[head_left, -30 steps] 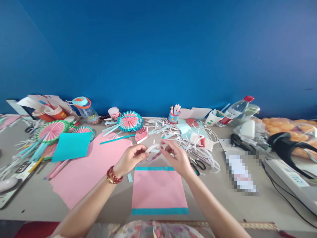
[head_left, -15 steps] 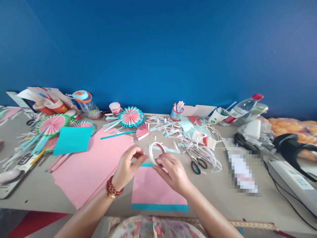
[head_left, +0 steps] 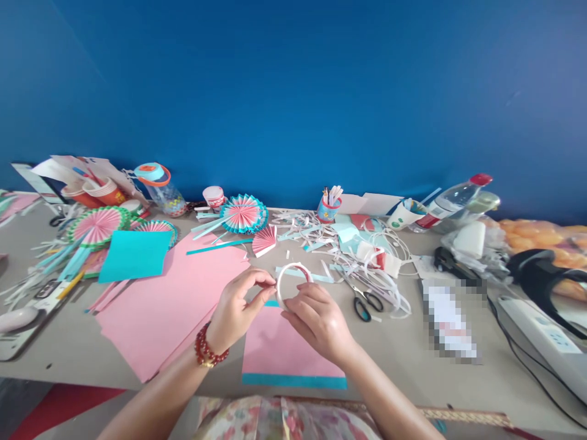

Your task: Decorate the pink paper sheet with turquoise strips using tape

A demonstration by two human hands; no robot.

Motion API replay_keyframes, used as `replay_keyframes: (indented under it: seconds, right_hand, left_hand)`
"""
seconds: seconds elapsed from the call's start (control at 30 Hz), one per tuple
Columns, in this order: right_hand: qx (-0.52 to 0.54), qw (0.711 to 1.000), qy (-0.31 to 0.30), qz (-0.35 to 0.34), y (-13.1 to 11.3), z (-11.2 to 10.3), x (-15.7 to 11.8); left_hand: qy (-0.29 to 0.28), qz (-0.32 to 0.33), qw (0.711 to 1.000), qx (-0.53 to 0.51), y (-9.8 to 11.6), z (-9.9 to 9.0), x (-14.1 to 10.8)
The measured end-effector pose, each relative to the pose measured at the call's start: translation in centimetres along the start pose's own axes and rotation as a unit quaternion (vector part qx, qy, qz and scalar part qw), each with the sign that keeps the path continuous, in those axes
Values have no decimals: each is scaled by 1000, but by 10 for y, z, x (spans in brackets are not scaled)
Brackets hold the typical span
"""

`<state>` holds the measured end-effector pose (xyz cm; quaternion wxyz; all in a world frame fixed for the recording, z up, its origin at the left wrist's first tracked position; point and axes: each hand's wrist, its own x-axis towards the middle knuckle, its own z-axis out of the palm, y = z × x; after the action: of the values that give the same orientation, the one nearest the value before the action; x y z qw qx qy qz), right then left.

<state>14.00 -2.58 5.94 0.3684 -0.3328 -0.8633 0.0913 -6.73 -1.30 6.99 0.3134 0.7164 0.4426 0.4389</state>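
Observation:
A white tape roll (head_left: 280,282) is upright above a pink sheet with blue edge strips (head_left: 287,348). My right hand (head_left: 318,315) has its fingers wrapped round the roll's right side. At the roll's left edge, my left hand (head_left: 243,302) is closed in a pinch of thumb and forefinger; whatever lies between those fingertips is too small to make out. A red bead bracelet (head_left: 206,348) is on my left wrist. The near blue strip (head_left: 293,381) runs along the sheet's front edge.
Large pink sheets (head_left: 169,305) and a teal sheet (head_left: 134,256) lie left. Folded paper rosettes (head_left: 243,214) stand behind. Black-handled scissors (head_left: 363,305) and paper scraps (head_left: 389,281) are right, with a bottle (head_left: 452,201) and a power strip (head_left: 545,333) farther over.
My left fingertips have come up to the tape roll's left edge. The roll has turned to show a rounder opening, still in my right hand.

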Motion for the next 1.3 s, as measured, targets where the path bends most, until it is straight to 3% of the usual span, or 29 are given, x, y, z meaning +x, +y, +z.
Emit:
replay_keyframes:
  seconds: [0.23, 0.37, 0.43, 0.53, 0.63, 0.77, 0.93, 1.17, 1.3]
  right_hand:
    - [1, 1000, 17, 17, 8, -1, -8]
    - [-19, 996, 57, 60, 17, -13, -14]
    - [-31, 994, 72, 73, 20, -22, -17]
    - [-42, 991, 91, 92, 24, -35, -22]
    - [-32, 986, 106, 123, 27, -43, -27]
    - [-27, 983, 109, 147, 30, -44, -35]
    - [-31, 980, 104, 167, 31, -41, -44]
    - [-26, 980, 86, 175, 32, -35, -51]
    - [-23, 979, 84, 182, 31, -35, -56]
  left_hand:
    - [-30, -29, 998, -40, -6, 3, -1]
    - [-9, -39, 999, -26, -17, 5, -3]
    - [-25, -31, 999, 8, -22, 4, -7]
    - [-110, 18, 991, 81, -30, 7, -21]
    - [-215, 85, 960, 160, -36, 15, -42]
    - [-278, 126, 919, 251, -43, 28, -66]
    - [-267, 128, 917, 268, -43, 31, -67]
    - [-229, 83, 931, 270, -52, 35, -32]
    - [-227, 100, 923, 295, -65, 38, -18]
